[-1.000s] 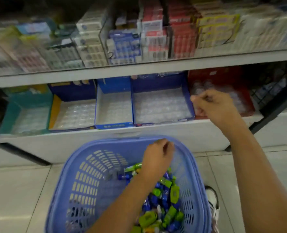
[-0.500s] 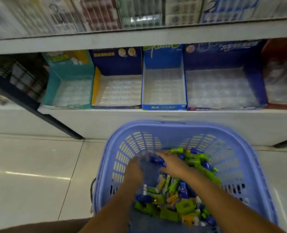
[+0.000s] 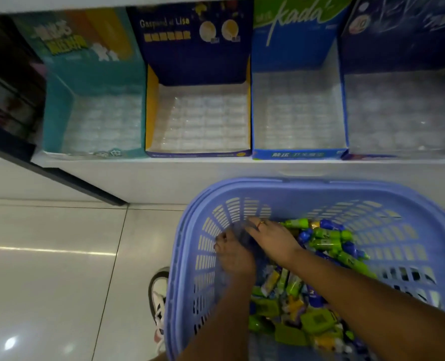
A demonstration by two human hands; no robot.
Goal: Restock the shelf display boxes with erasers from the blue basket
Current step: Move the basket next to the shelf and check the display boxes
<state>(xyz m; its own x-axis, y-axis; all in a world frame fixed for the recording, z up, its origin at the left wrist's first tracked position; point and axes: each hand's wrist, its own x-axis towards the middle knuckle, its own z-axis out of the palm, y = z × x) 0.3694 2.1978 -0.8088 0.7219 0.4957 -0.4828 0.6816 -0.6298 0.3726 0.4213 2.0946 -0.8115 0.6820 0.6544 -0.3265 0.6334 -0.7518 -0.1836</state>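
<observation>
We see both hands down in the blue basket (image 3: 307,190), which sits on the floor (image 3: 52,256) just near of the shelf (image 3: 164,175). The left hand (image 3: 235,256) and right hand (image 3: 273,239) meet at the basket's left inner wall, pinching a thin, see-through wrapper (image 3: 247,237) between them. The fingers (image 3: 222,239) of the left hand curl narrow around its edge; the right hand's fingers lie flatter over it, a ring (image 3: 261,223) on one. The wrapper is blurred, so we cannot tell what it holds, if anything.

The erasers (image 3: 328,237) fill the basket's right and near parts. The far ones are long green and blue pieces, their long axes running mostly left to right, some tilted; the near ones are a jumble with no common direction, partly hidden under the forearms and cut off by the bottom edge.

Four display boxes stand side by side on the shelf: teal (image 3: 57,110), navy and yellow (image 3: 152,105), blue (image 3: 294,155), and dark blue (image 3: 388,56), the last cut off at the right. Each shows a clear tray whose cells are hard to make out. A shoe (image 3: 159,290) shows left of the basket.
</observation>
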